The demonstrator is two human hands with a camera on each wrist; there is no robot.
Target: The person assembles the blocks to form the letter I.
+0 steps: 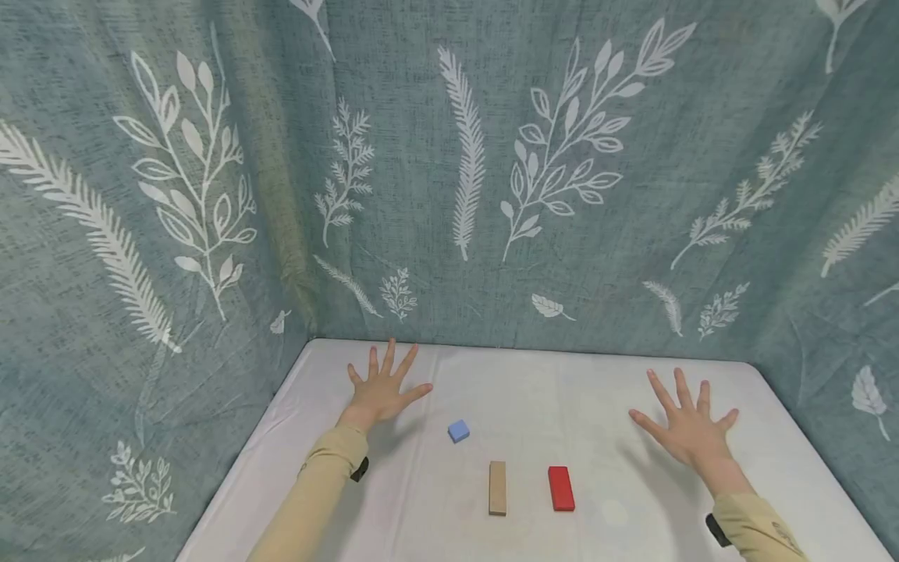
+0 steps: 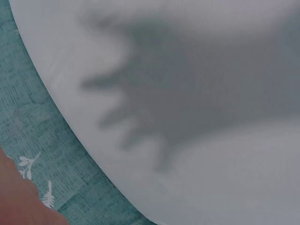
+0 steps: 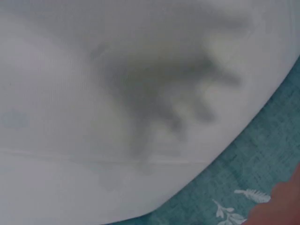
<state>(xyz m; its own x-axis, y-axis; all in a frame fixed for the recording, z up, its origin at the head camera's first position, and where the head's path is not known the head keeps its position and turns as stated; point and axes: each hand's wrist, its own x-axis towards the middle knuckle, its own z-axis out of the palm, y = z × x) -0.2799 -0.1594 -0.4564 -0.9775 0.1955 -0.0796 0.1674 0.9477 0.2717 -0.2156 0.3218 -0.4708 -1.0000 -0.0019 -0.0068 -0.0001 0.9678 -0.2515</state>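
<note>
My left hand [image 1: 381, 392] hovers over the left part of the white table with its fingers spread wide, holding nothing. Closest to it lies a small blue block [image 1: 459, 431]. On the other side, my right hand [image 1: 691, 429] is held above the table, fingers also spread and nothing in them. A red block [image 1: 561, 489] lies to its left, and a tan wooden block [image 1: 497, 488] lies between the red and blue ones. Both wrist views show mostly the hand's shadow on the cloth, with a blurred bit of the left hand [image 2: 23, 197] and the right hand [image 3: 279, 204] at the corners.
A white cloth covers the table [image 1: 520, 390], whose far corners are rounded. Blue-green curtains [image 1: 421, 195] with white leaf prints hang behind it and along both sides. Dark bands sit at both wrists, by the beige sleeves [image 1: 316, 484].
</note>
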